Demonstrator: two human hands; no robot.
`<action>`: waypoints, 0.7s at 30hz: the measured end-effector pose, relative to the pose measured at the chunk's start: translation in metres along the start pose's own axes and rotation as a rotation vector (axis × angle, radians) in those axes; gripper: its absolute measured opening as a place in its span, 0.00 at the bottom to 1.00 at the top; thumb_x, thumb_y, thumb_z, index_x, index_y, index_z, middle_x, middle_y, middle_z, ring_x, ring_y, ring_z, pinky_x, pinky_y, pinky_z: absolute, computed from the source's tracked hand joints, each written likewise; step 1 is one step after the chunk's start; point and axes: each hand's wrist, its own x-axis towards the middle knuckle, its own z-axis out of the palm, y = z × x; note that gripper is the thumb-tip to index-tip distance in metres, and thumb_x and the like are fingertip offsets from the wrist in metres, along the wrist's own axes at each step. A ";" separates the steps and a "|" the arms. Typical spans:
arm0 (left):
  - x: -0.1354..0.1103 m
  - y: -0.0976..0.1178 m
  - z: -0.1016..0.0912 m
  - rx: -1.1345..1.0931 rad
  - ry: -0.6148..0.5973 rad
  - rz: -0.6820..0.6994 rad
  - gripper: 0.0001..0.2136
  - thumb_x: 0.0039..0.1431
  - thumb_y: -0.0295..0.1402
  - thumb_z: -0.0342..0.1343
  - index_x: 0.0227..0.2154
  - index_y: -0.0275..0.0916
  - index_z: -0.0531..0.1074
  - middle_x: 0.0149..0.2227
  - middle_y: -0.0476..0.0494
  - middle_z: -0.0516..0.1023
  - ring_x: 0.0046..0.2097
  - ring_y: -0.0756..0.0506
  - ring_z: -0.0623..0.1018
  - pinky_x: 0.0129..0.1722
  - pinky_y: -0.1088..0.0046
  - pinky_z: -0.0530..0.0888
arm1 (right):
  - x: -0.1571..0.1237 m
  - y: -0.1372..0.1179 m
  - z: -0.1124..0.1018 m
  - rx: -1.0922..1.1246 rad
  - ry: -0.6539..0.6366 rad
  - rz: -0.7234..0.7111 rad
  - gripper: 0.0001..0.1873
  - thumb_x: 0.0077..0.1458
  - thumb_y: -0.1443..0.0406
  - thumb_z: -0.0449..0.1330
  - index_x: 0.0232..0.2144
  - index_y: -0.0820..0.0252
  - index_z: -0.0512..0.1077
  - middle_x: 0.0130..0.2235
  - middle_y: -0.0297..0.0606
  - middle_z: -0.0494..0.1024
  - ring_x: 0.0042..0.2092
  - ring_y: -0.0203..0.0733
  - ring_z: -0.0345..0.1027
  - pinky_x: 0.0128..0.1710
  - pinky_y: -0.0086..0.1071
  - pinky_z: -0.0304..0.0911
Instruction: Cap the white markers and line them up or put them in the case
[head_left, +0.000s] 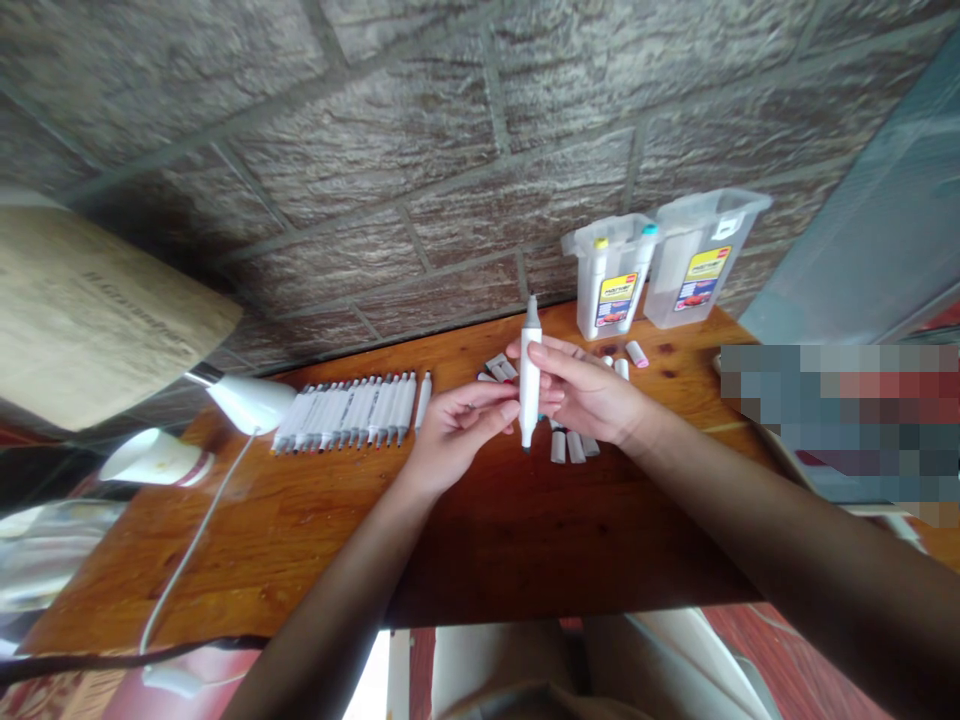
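Note:
A white marker (529, 385) stands nearly upright between my hands above the table, its grey nib end up and a dark tip at the bottom; no cap shows at either end. My right hand (600, 395) is closed on it, thumb on the upper barrel. The fingers of my left hand (454, 435) pinch in at its lower barrel from the left. Behind and below the hands lie loose white caps (575, 447), partly hidden. A row of uncapped markers (345, 412) lies side by side to the left, with a single marker (424, 400) at its right end.
Two clear plastic marker boxes (686, 290) stand at the back right against the stone wall (420, 150); the left one holds two markers. A lamp (251, 400) with a cord and a tipped paper cup (154, 458) are at left. Pixelated items cover the right side.

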 end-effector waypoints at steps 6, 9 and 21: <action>-0.002 0.001 -0.001 -0.024 -0.017 -0.046 0.12 0.49 0.38 0.73 0.34 0.38 0.83 0.34 0.43 0.86 0.37 0.43 0.85 0.44 0.65 0.81 | -0.003 0.001 0.002 -0.080 -0.046 0.041 0.16 0.41 0.58 0.77 0.33 0.58 0.83 0.22 0.28 0.72 0.21 0.26 0.56 0.24 0.24 0.58; -0.003 0.002 -0.002 -0.029 -0.025 -0.045 0.11 0.49 0.37 0.73 0.34 0.38 0.82 0.35 0.43 0.86 0.37 0.44 0.85 0.43 0.66 0.81 | -0.004 0.002 0.000 -0.079 -0.106 0.043 0.14 0.41 0.60 0.77 0.33 0.56 0.84 0.25 0.32 0.78 0.23 0.27 0.63 0.26 0.25 0.63; -0.008 -0.003 -0.010 0.286 -0.075 0.189 0.09 0.47 0.33 0.73 0.32 0.38 0.82 0.31 0.44 0.84 0.33 0.46 0.81 0.40 0.70 0.77 | -0.006 0.002 -0.008 -0.223 -0.209 0.064 0.14 0.40 0.65 0.76 0.33 0.59 0.84 0.30 0.34 0.82 0.30 0.33 0.71 0.29 0.26 0.65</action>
